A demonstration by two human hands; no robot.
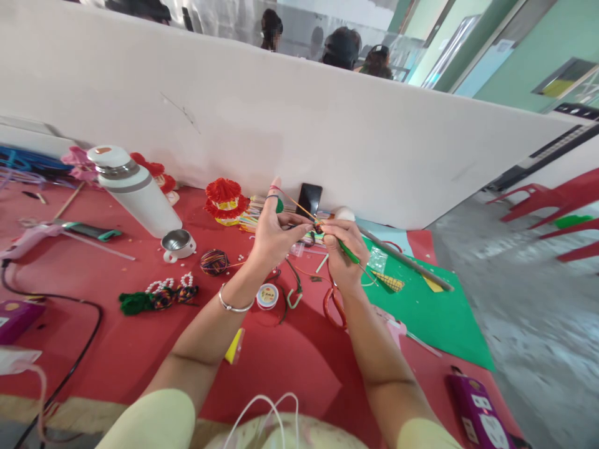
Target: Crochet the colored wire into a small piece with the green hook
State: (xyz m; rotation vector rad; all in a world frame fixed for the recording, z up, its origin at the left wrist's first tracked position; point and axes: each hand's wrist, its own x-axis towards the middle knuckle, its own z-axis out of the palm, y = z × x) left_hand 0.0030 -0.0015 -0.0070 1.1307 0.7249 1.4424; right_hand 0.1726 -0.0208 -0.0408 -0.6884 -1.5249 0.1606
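Observation:
My right hand [345, 249] is closed around a crochet hook [349, 252] with a green handle, its metal shaft sticking out below the fist. Between thumb and fingers, my left hand [272, 234] pinches a small dark, multicoloured piece of crochet [317, 226] at the hook's tip, partly hidden by the fingers. An orange strand of yarn [297, 204] runs tight from the raised left index finger to that piece. Left of my forearm lies a multicoloured yarn ball [214, 262], with a strand leading toward my left hand. Red-handled scissors [334, 307] lie beside my right wrist.
A white thermos [135, 190] and metal cup [178, 245] stand at left, near finished yarn pieces with beads [161, 296]. A phone [309, 198] leans against the white partition [281, 125]. Green sheet [449, 312], purple power strip [482, 408] and glue gun [35, 240] surround the work area.

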